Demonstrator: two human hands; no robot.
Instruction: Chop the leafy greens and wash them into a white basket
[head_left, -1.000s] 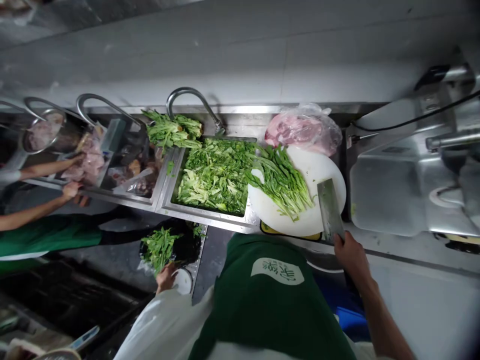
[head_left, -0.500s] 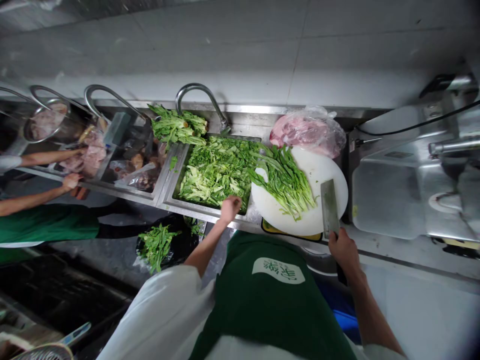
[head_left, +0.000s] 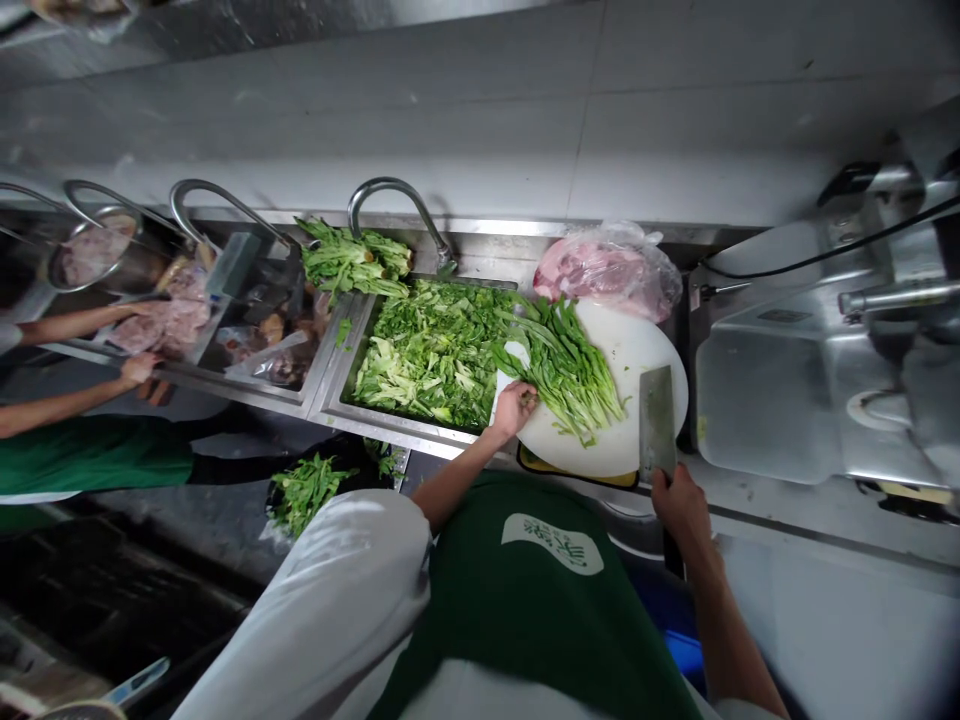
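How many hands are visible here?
4: the left hand at the edge of the leafy greens, the right hand gripping the cleaver, a co-worker's hand at the meat, their other hand below it.

Steel sinks (head_left: 321, 390), a chopping board (head_left: 637, 350) and a cleaver (head_left: 657, 415) show a commercial kitchen

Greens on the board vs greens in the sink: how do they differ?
Length: the board greens are long stalks; the sink greens are short pieces.
Layout: the board greens lie roughly side by side; the sink greens are jumbled.
Contact: the left hand is at the board greens' edge; no hand is on the sink greens.
Shared: both are leafy.
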